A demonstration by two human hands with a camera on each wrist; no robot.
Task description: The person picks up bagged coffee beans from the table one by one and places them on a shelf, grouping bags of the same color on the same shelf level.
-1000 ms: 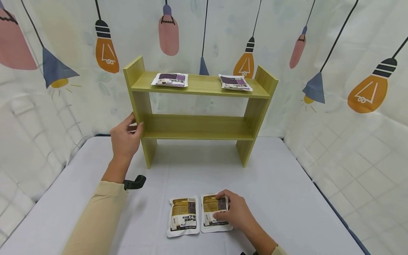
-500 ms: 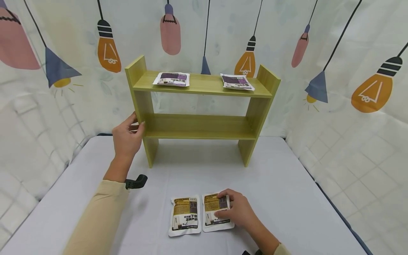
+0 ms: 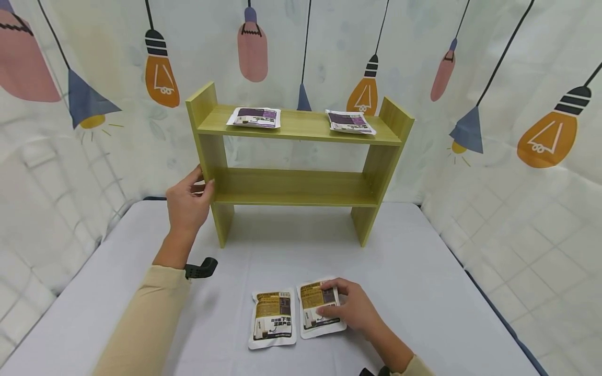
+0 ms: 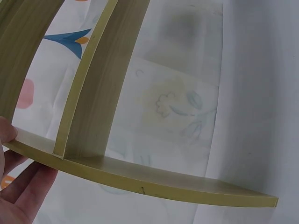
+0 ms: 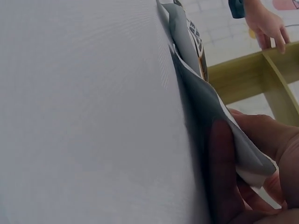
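At the left side panel of a yellow-green wooden shelf (image 3: 296, 196), my left hand (image 3: 187, 203) grips the panel's edge between thumb and fingers. The left wrist view shows that hand (image 4: 25, 186) on the board beside the shelf's crosspiece. My right hand (image 3: 355, 308) pinches the right-hand pouch (image 3: 311, 296), white-edged with a brown and white label, by its right side. In the right wrist view the pouch (image 5: 250, 156) is bent at its edge, thumb above and fingers beneath, close over the tablecloth. A matching pouch (image 3: 273, 319) lies flat just left of it.
Two purple-and-white pouches lie on the upper board, the left pouch (image 3: 255, 117) and the right pouch (image 3: 349, 122). A white cloth covers the table (image 3: 423, 292). Behind stands a curtain (image 3: 197, 47) printed with lamps.
The right-hand pouch has risen slightly and turned a little, its right edge lifted by my right hand. My left hand has kept its hold on the shelf.
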